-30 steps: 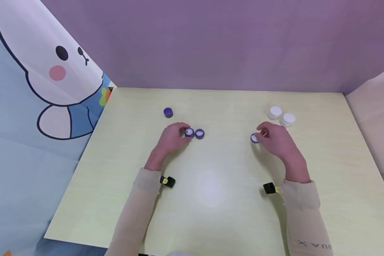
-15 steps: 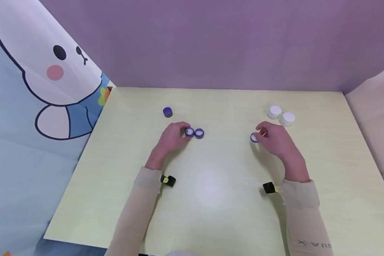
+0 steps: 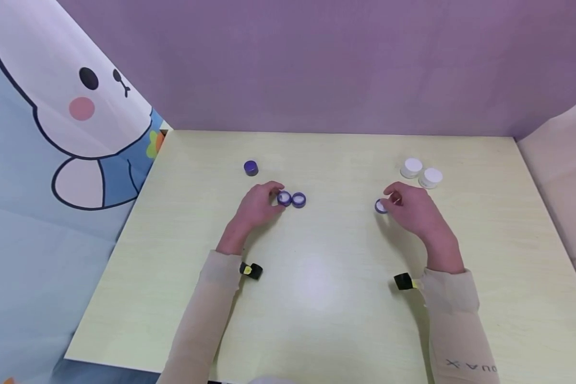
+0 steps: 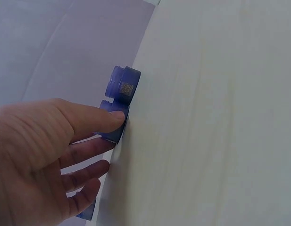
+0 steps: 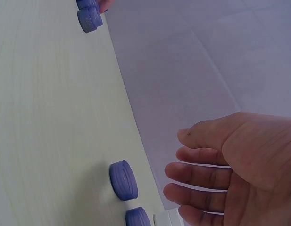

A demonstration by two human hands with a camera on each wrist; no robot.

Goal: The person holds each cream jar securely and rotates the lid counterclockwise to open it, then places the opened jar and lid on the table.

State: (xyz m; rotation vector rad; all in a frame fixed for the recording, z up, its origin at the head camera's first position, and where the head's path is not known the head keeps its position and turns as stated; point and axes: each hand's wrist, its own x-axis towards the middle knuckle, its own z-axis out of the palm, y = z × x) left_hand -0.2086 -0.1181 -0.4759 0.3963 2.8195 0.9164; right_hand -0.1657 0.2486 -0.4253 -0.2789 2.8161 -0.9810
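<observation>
My left hand [image 3: 259,204] pinches a small blue round jar [image 3: 284,198] between thumb and fingers. A second blue jar [image 3: 299,200] touches it on the right; both show pale insides from above. In the left wrist view, my thumb [image 4: 118,115] lies along the held jar's side. My right hand [image 3: 411,209], loosely bent, hovers by a flat blue round cap [image 3: 380,206] with a pale middle. The right wrist view shows the fingers apart from this blue cap [image 5: 123,180], holding nothing. Another blue round piece [image 5: 137,217] sits beside it, hidden by the hand in the head view.
Two white round tubs [image 3: 411,168] stand close together beyond my right hand. A lone purple-blue round piece [image 3: 251,168] sits behind my left hand. The pale tabletop [image 3: 317,256] meets a purple backdrop [image 3: 317,69] at the back and a cartoon-printed cloth [image 3: 24,256] at the left.
</observation>
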